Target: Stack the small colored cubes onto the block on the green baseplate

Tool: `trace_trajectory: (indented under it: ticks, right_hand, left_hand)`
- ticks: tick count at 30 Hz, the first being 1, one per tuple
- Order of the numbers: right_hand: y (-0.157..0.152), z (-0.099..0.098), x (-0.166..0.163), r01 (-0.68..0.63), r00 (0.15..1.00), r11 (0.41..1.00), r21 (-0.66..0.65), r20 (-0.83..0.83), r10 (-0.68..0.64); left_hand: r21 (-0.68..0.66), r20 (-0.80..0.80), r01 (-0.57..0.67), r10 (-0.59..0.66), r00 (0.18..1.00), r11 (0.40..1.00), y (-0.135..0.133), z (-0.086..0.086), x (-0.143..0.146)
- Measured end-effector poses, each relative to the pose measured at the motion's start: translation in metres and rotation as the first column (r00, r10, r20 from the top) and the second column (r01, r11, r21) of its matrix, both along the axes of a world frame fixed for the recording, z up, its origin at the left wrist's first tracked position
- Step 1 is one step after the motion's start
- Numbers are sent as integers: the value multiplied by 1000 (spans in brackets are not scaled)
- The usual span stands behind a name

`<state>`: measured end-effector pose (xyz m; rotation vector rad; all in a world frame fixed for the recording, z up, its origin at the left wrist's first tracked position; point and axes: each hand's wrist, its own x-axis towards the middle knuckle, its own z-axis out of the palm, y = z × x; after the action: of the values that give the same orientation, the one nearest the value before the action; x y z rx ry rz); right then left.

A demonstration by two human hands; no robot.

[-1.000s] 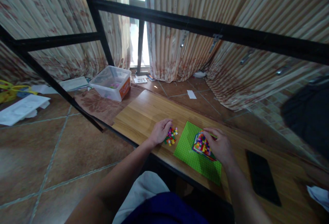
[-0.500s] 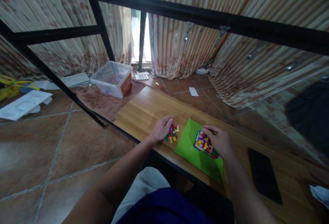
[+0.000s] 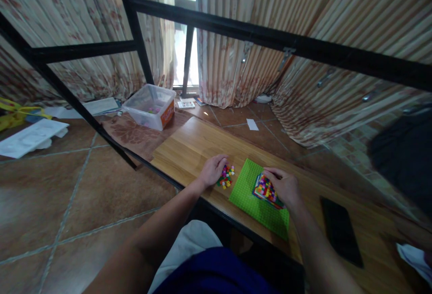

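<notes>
The fingers of the right hand were bent down onto the far right part of the brick build, touching its top; whether they pinched a single piece could not be told, since the hand covered the spot. Those of the left hand curled at the edge of the loose bricks, and any grip there was likewise hidden.

The wooden bench carried everything and looked firm enough to press against. On it lay the green baseplate, a thin studded sheet, probably light and slightly springy, best steadied flat by a bare border. Smaller was a black flat object, well apart to the right. Then came the brick build, standing on the baseplate with bare studs showing along its left and near sides, its edges layered and its top many-coloured. It appeared to be hard plastic: light, stiff and smooth-sided, likely to bear a straight push down but apt to split between layers under a sideways one, so low opposite walls seemed the safest hold. Smallest were the loose bricks, heaped on the bench between the left hand and the baseplate; rigid and nearly weightless by their look, they seemed easy to scatter and suited a fingertip pinch across two opposite sides
</notes>
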<state>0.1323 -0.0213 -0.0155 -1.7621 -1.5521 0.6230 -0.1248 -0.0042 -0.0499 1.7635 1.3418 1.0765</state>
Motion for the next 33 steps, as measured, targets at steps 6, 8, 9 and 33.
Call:
trace_trajectory:
  ticks: [6, 8, 9, 33]
  right_hand:
    - [-2, 1, 5, -57, 997, 998, 31, 61, 55]
    - [-4, 6, 2, -77, 991, 990, 115, 121, 63]
    - [-5, 9, -1, -93, 984, 982, 166, 167, 65]
    - [-9, -9, -107, -376, 793, 926, 25, 526, 308]
  left_hand:
    - [39, -13, -9, 9, 1000, 999, 0, 2, 0]
    - [44, -19, -4, 5, 1000, 999, 0, 2, 0]
    - [43, -21, -1, 2, 1000, 999, 0, 2, 0]
    - [29, -2, -6, 6, 1000, 1000, -2, 4, 1]
